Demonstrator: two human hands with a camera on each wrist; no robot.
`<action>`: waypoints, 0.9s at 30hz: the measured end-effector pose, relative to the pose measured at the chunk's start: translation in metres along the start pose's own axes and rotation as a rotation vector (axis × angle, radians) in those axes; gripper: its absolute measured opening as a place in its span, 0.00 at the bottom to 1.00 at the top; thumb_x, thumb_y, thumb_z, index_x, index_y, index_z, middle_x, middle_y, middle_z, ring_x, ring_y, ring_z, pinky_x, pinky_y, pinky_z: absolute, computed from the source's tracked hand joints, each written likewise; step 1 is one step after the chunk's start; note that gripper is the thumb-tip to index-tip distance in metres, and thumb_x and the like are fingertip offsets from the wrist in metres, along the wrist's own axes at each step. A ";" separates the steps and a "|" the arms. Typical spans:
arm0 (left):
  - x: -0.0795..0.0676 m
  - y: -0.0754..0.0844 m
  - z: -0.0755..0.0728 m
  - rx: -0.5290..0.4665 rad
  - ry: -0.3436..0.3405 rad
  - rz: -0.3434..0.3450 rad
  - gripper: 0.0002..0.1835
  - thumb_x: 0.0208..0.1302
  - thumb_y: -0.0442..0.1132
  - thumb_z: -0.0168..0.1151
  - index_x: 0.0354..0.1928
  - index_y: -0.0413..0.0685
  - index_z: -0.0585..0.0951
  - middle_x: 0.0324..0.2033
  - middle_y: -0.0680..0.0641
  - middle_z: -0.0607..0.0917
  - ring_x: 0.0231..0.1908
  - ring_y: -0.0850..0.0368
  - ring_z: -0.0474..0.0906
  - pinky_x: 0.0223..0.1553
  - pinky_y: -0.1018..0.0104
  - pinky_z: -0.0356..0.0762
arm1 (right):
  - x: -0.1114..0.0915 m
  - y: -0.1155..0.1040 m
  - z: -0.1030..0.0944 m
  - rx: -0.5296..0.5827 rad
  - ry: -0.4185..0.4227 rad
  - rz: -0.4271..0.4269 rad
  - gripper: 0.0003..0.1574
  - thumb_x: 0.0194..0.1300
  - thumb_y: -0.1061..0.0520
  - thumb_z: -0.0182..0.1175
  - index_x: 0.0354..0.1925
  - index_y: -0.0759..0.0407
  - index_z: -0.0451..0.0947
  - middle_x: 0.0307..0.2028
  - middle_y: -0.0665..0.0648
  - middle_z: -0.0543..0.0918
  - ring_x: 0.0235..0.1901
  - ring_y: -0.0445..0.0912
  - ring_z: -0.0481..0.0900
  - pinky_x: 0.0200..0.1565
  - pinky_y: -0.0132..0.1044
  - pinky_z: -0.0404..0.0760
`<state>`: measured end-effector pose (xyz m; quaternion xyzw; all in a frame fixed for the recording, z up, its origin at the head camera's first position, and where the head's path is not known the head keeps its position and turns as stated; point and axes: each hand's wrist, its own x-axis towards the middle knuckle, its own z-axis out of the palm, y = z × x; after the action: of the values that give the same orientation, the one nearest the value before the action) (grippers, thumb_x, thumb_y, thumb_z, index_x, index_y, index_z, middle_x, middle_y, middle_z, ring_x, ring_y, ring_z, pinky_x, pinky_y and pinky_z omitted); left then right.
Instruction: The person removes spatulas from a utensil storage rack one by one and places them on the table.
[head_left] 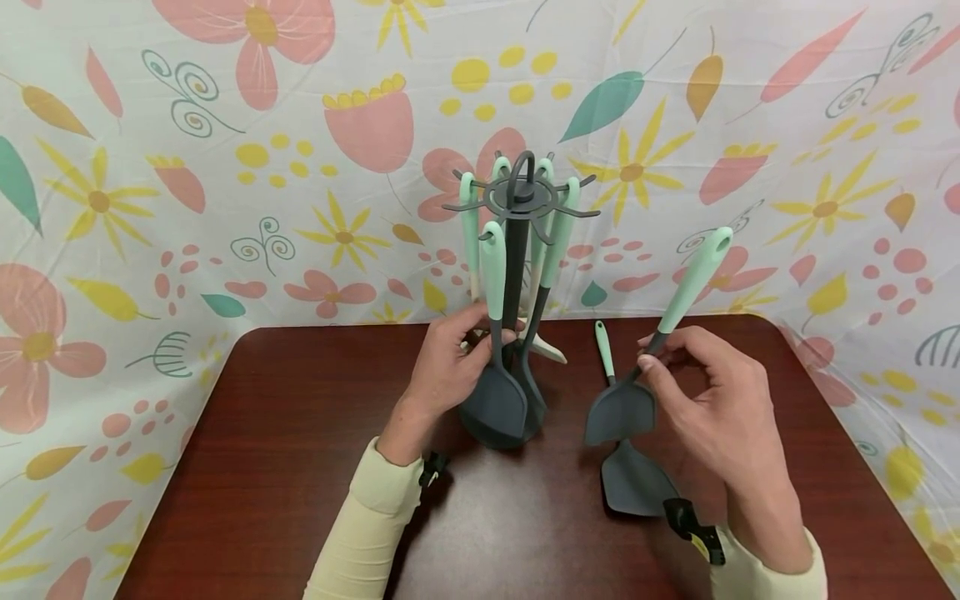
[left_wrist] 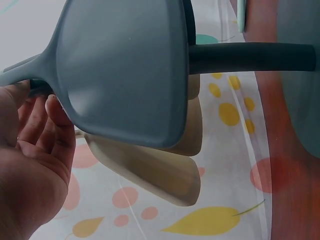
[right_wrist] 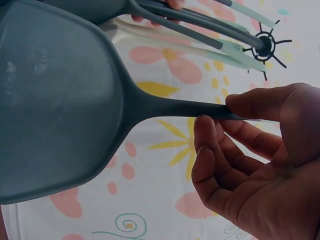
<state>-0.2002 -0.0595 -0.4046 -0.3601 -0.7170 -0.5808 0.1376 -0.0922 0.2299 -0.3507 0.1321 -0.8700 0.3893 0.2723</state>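
My right hand (head_left: 716,404) pinches a slotless turner (head_left: 622,412) by its dark shaft, its mint handle slanting up to the right. In the right wrist view, thumb and fingertips meet on the shaft near its wide grey blade (right_wrist: 60,105). My left hand (head_left: 450,362) reaches behind a hanging turner (head_left: 498,404) and grips the dark post of the utensil stand (head_left: 517,267); the hanging utensils partly hide its fingers. Several mint-handled utensils hang from the stand's hooked top ring. Beyond the grey blade in the left wrist view are beige utensil heads (left_wrist: 150,167).
Below the held turner, another grey-bladed turner (head_left: 637,483) lies on the dark wooden table (head_left: 300,467), its mint handle toward the back edge. A flower-patterned cloth (head_left: 337,275) hangs behind the table and along both sides.
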 end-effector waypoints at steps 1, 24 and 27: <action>0.000 0.000 0.000 -0.001 0.000 -0.001 0.09 0.75 0.35 0.68 0.52 0.45 0.89 0.43 0.50 0.93 0.38 0.56 0.87 0.34 0.63 0.83 | 0.000 0.000 0.000 -0.001 0.005 -0.007 0.08 0.67 0.67 0.71 0.42 0.56 0.87 0.43 0.51 0.90 0.36 0.35 0.83 0.41 0.22 0.76; -0.001 0.002 0.000 0.003 0.004 -0.006 0.10 0.74 0.36 0.69 0.53 0.49 0.88 0.41 0.50 0.92 0.35 0.56 0.87 0.31 0.63 0.80 | -0.009 0.015 -0.015 -0.084 0.024 0.015 0.14 0.66 0.67 0.72 0.42 0.48 0.88 0.41 0.49 0.89 0.33 0.31 0.82 0.35 0.21 0.73; -0.001 0.002 0.000 -0.001 0.002 -0.007 0.10 0.74 0.35 0.68 0.54 0.48 0.88 0.42 0.50 0.92 0.36 0.55 0.87 0.31 0.63 0.79 | -0.011 0.018 -0.019 -0.101 0.025 0.028 0.14 0.67 0.66 0.72 0.42 0.47 0.88 0.40 0.48 0.89 0.33 0.30 0.81 0.32 0.22 0.73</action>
<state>-0.1983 -0.0594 -0.4042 -0.3571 -0.7178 -0.5819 0.1364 -0.0843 0.2564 -0.3574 0.1011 -0.8868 0.3502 0.2842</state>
